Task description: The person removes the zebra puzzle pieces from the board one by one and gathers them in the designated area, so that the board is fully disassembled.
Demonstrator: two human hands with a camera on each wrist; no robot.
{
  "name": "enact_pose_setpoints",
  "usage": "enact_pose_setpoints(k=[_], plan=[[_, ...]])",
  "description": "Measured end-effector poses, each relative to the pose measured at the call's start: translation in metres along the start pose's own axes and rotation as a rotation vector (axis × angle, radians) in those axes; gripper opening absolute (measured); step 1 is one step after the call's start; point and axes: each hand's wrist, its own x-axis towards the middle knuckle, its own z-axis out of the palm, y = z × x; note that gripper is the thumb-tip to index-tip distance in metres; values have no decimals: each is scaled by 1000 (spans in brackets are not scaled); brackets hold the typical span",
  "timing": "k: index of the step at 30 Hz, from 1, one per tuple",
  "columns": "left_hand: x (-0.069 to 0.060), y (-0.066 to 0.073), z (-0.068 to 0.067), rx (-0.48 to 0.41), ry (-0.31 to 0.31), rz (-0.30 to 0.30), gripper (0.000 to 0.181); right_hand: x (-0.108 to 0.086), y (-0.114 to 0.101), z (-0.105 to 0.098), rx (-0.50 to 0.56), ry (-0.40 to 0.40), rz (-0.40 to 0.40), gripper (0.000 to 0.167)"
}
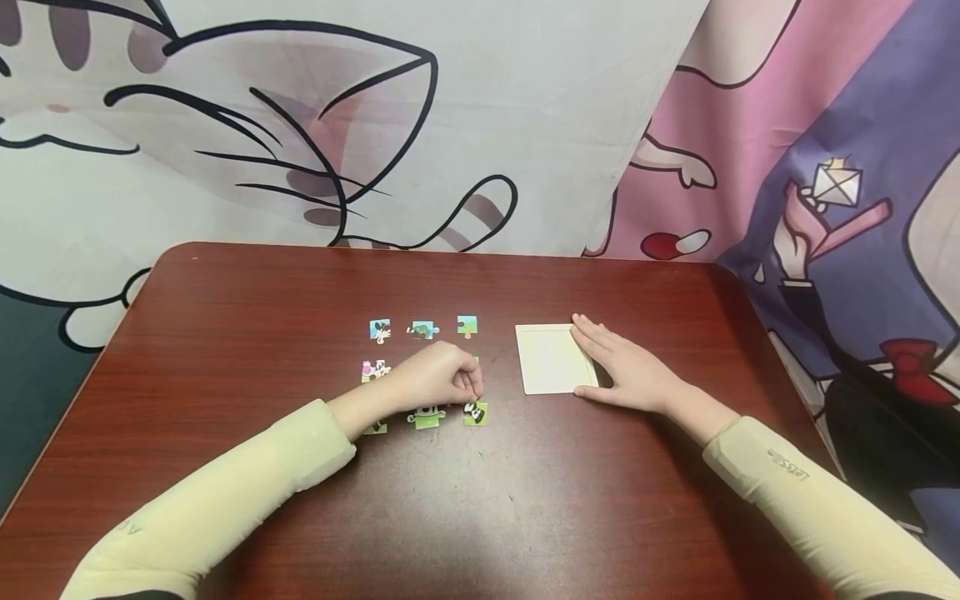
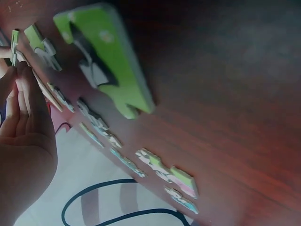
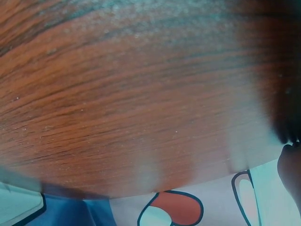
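Observation:
My left hand (image 1: 438,372) reaches over a spread of jigsaw pieces, thumb and fingertips pinching the lower-right green puzzle piece (image 1: 476,413). In the left wrist view that piece (image 2: 15,44) stands nearly on edge at the fingertips of the left hand (image 2: 28,117). Beside the spread lies a pale square puzzle tray (image 1: 555,360). Along its right edge rests my right hand (image 1: 626,367), fingers straight and thumb at the near corner. Only a dark bit of the right hand (image 3: 292,165) shows in the right wrist view.
Loose pieces lie in rough rows: a blue one (image 1: 380,330), another (image 1: 423,330) and a third (image 1: 467,326) at the back. A green-edged piece (image 1: 427,417) lies nearer. My left hand and forearm partly cover others. A cartoon-printed cloth (image 1: 465,125) hangs behind the brown table (image 1: 262,333).

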Motion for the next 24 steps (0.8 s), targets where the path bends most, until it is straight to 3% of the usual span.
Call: enact_pose_setpoints(k=[15,24], plan=[[-3,-2,1,103,-7,1,17,0,-1,-1,-2,0,5,101],[-2,-5,1,104,-1,14,20,0,-2,-3,0,10,-7,100]])
